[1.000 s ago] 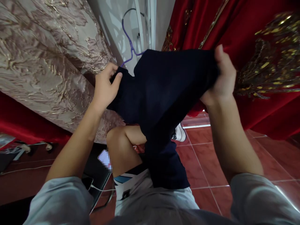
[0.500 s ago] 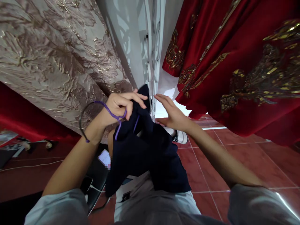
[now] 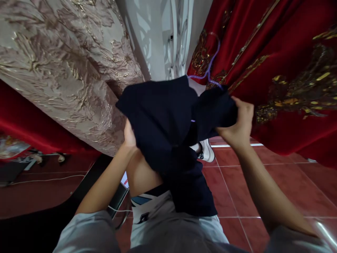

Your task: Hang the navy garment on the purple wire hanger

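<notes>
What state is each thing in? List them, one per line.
Dark garment: bunched, held up over the knee.
Purple hanger: hook sticking up from the garment.
Left hand: mostly hidden under the cloth, grip unclear.
Right hand: closed on the garment's edge.
Red curtain: hanging.

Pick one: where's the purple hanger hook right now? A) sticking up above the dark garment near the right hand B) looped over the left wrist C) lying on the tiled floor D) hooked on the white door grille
A: the purple hanger rises out of the dark garment just above the right hand, against the red curtain.
</notes>
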{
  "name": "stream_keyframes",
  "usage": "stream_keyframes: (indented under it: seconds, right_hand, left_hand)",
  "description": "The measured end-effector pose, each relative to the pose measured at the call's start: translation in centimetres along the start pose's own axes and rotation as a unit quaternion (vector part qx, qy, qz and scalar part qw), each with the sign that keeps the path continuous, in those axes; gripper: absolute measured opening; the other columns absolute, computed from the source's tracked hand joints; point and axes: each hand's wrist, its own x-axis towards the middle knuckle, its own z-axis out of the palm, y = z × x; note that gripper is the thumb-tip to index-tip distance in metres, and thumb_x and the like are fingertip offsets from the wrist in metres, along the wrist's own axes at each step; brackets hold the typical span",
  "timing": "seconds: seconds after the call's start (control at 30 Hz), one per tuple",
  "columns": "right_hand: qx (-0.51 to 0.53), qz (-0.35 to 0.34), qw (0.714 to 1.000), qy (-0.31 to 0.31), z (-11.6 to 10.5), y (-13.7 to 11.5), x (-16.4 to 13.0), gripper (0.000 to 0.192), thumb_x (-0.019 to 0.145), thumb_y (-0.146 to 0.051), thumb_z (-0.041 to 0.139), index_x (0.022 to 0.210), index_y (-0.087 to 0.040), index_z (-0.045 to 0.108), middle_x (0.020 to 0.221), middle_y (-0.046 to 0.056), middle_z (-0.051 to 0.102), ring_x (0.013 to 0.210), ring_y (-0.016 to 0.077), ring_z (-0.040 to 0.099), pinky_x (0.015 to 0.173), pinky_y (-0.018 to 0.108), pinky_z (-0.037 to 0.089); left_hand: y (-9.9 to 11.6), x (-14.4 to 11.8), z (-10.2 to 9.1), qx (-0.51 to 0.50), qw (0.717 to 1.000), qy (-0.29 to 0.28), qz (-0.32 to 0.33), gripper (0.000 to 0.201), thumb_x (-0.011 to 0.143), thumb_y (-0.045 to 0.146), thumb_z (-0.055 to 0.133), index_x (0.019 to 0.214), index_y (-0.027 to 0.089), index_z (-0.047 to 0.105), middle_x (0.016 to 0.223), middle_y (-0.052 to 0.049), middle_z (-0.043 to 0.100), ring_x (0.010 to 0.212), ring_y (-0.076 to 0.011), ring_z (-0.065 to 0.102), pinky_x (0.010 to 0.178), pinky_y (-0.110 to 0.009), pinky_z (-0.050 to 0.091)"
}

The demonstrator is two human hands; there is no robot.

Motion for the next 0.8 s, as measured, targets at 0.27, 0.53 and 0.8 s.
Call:
stream_keyframes:
  seconds: [0.27,0.53,0.8]
  right_hand:
    - [-0.124,0.004,0.991,-0.058,-3.7,-2.6,7.5,0.089,0.068,-0.032,0.077,0.153,-0.022,0.052,0.134,0.015,0.06,0.124,0.0355,0.058,0.105,0.051,0.047]
    - [-0.139,0.024,0.989,-0.044,-4.2,-3.8,7.5,0.084,0.068,-0.03,0.076,0.15,-0.022,0.054,0.132,0.014,0.061,0.125,0.0358,0.058,0.105,0.053,0.048]
    - [-0.129,0.025,0.99,-0.047,-4.2,-5.3,7.7,0.089,0.067,-0.03,0.074,0.153,-0.021,0.053,0.134,0.015,0.06,0.125,0.0368,0.058,0.105,0.054,0.047]
  left_hand:
    - [-0.7,0.1,-0.5,0.085,0.995,0.009,0.041,0.057,0.073,0.052,0.093,0.119,0.022,0.077,0.135,-0.011,0.072,0.136,-0.034,0.063,0.122,-0.049,0.047]
    - [-1.2,-0.3,-0.7,0.062,0.994,0.088,0.034,0.052,0.067,0.047,0.096,0.106,0.016,0.079,0.121,-0.013,0.077,0.121,-0.035,0.071,0.114,-0.051,0.054]
    - [-0.6,-0.4,-0.7,0.087,0.993,0.076,0.036,0.055,0.068,0.046,0.095,0.112,0.017,0.078,0.121,-0.013,0.078,0.12,-0.0357,0.072,0.112,-0.052,0.055]
